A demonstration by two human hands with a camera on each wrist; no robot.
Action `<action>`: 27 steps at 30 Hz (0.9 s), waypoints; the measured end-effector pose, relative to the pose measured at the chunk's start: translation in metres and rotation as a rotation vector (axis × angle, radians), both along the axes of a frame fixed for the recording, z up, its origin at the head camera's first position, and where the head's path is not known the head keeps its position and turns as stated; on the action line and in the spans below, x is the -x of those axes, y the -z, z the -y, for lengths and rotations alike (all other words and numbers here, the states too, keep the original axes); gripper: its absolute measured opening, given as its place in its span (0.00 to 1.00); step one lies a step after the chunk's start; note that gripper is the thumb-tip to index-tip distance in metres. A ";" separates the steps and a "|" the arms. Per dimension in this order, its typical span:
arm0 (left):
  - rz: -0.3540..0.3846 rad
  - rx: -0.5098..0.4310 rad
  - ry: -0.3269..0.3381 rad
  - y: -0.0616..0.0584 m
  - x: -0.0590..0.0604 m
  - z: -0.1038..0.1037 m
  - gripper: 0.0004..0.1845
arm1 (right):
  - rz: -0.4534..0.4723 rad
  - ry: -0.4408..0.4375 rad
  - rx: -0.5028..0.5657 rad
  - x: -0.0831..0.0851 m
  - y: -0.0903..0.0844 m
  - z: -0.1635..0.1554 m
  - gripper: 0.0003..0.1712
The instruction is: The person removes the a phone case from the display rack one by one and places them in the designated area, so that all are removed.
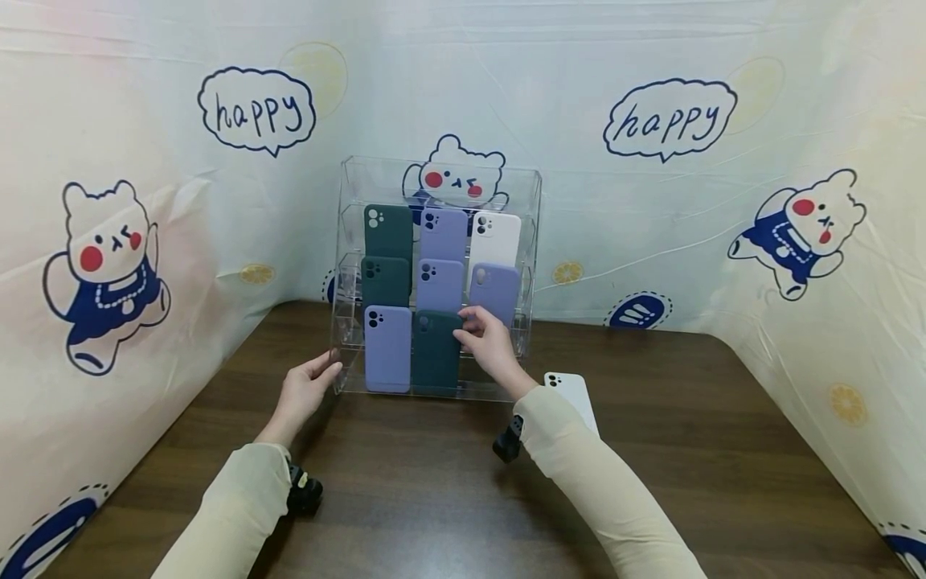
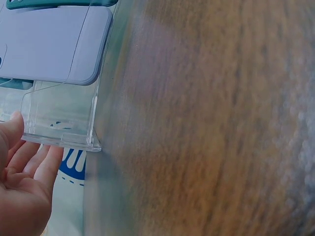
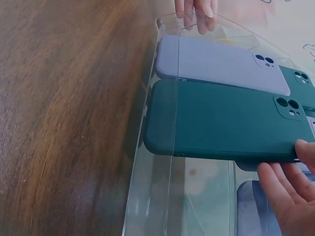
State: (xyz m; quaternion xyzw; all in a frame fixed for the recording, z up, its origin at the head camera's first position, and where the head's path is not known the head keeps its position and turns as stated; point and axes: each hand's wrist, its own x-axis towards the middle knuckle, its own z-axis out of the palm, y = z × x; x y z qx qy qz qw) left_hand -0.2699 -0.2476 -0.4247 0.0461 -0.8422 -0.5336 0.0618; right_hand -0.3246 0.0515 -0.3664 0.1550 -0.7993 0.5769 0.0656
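Pale sleeves [image 1: 608, 486] cross the counter [image 1: 419, 498] as my right grip [image 1: 495, 346] pinches the front green case [image 1: 436, 354], seated in the clear rack [image 1: 483, 384], apparently keeping it upright, and my left grip [image 1: 298, 398] clasps the rack's side, likely for steadiness.

The right hand [image 1: 492, 344] partly covers the upper right corner of the bottom-tier green case [image 1: 436, 355] from us, and the right sleeve [image 1: 579, 462] hides the near end of a white case [image 1: 571, 392] beside the lower right corner of the rack [image 1: 481, 388] — while the left wrist view cuts off the left hand [image 2: 27, 196] and leaves us a blurred tabletop [image 2: 206, 118].
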 end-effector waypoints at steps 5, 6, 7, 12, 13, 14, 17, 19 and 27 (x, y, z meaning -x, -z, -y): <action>-0.004 0.001 0.006 0.001 0.001 0.001 0.29 | 0.009 0.001 0.004 -0.001 0.000 0.000 0.14; -0.006 0.001 0.006 0.001 0.001 0.001 0.29 | 0.010 -0.001 0.004 -0.001 0.000 0.000 0.14; -0.007 0.002 0.006 0.001 0.001 0.001 0.28 | 0.011 -0.002 0.005 -0.001 0.000 0.000 0.14; -0.003 -0.002 0.005 0.002 0.001 0.001 0.27 | 0.006 -0.009 0.037 -0.002 -0.005 -0.004 0.14; -0.002 -0.003 0.007 0.002 0.001 0.001 0.28 | 0.002 -0.009 0.045 -0.001 -0.006 -0.004 0.14; -0.001 -0.006 0.007 0.002 0.001 0.000 0.27 | -0.002 -0.009 0.052 -0.002 -0.008 -0.005 0.14; -0.002 -0.008 0.008 0.002 0.002 0.001 0.27 | -0.016 -0.015 0.078 -0.003 -0.015 -0.009 0.14; -0.005 -0.008 0.007 0.002 0.002 0.001 0.27 | -0.034 -0.017 0.091 -0.004 -0.020 -0.011 0.14; 0.011 -0.018 0.003 0.002 0.003 0.001 0.27 | -0.067 -0.062 0.161 -0.012 -0.045 -0.029 0.14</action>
